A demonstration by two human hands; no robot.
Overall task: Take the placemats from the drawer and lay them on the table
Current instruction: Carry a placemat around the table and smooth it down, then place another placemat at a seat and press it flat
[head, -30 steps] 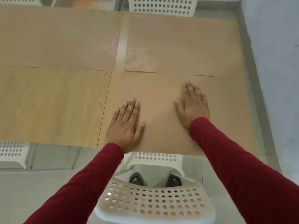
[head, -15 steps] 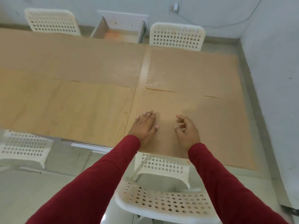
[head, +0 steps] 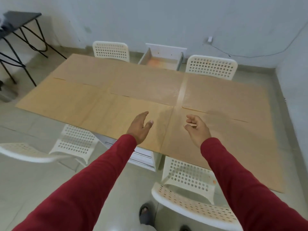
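Observation:
Several tan placemats lie flat on the wooden table (head: 116,117): one at the near right (head: 233,140), one at the far right (head: 225,92), one at the far middle (head: 141,85) and one at the left (head: 66,97). My left hand (head: 140,127) hovers above the table's near edge with fingers straight, holding nothing. My right hand (head: 197,129) is lifted over the near right placemat, its fingers loosely curled and empty. An open drawer (head: 160,60) stands beyond the table's far side; an orange patch shows inside.
White perforated chairs stand around the table: two at the far side (head: 110,50) (head: 210,67), one at the near left (head: 73,144) and one in front of me (head: 191,194). A black folding table (head: 18,22) is at the far left. Walls close the back and right.
Both hands have lifted off the near right placemat, where they pressed flat a second ago. My view has pulled back and risen, so the whole table and the drawer now show.

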